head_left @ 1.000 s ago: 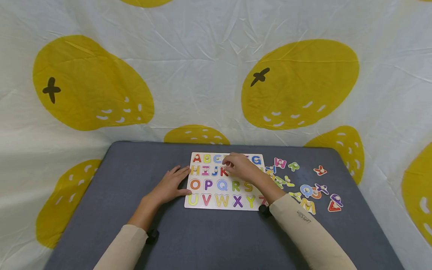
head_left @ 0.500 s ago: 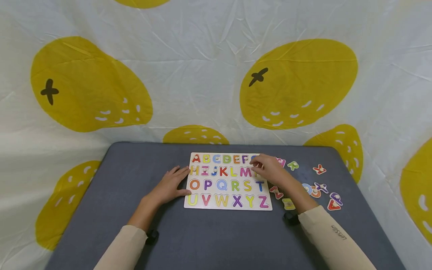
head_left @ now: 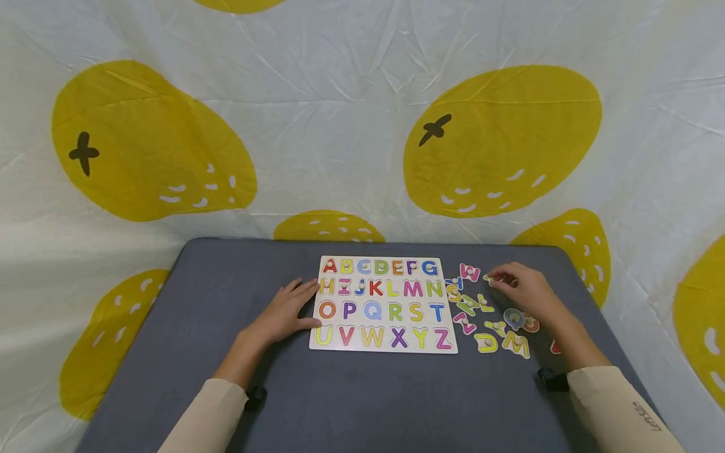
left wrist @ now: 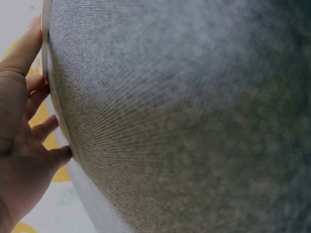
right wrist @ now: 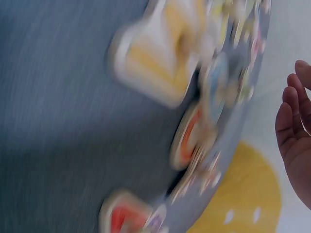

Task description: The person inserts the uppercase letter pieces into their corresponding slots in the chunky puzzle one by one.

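A wooden alphabet puzzle board (head_left: 362, 299) lies on the dark table. Knobbed letter pieces sit in its top row and at the left of its second row; the lower rows show printed letters without knobs. My left hand (head_left: 286, 313) rests at the board's left edge, fingers spread, thumb at the lower side; the left wrist view shows these fingertips (left wrist: 60, 154) along the edge. To the right of the board, my right hand (head_left: 523, 289) is over the table with loosely bent fingers, overlapping a green letter R piece (head_left: 488, 279). In the right wrist view no piece shows between its fingers (right wrist: 284, 121).
Loose letter pieces are scattered right of the board, among them a pink W-shaped piece (head_left: 469, 272), a yellow U (head_left: 486, 343), a yellow M-shaped piece (head_left: 517, 345) and a blue Q (head_left: 513, 319). Behind the table (head_left: 238, 270) hangs a white cloth (head_left: 334, 126) with yellow fruit prints.
My right hand has moved right from over the middle of the board, past its top right corner, to the loose pieces. The left hand has stayed at the board's edge.
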`<action>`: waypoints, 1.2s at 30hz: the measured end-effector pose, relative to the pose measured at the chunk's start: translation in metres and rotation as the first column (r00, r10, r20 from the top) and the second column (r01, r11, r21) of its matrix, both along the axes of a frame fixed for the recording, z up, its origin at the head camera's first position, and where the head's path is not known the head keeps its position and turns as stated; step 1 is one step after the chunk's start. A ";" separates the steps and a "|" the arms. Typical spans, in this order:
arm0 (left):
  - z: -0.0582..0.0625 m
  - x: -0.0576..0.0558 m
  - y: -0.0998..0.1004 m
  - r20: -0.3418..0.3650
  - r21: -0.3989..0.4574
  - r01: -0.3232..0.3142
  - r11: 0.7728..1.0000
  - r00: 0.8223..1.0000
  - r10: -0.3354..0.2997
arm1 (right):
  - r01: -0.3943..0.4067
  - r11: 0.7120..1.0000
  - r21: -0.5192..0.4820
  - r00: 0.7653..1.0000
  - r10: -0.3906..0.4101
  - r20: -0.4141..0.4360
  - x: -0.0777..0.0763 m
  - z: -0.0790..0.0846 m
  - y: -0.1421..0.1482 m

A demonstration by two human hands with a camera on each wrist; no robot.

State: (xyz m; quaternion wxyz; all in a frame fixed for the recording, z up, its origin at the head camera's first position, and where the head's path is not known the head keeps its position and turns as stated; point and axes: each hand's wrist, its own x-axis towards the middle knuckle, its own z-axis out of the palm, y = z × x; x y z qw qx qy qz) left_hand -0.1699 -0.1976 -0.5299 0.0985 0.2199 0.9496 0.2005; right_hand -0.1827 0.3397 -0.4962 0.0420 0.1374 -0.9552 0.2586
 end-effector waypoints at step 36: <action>0.002 0.002 0.001 0.001 0.024 -0.014 1.000 1.000 0.014 | 0.154 0.980 0.126 0.981 -0.167 0.099 -0.011 -0.035 0.095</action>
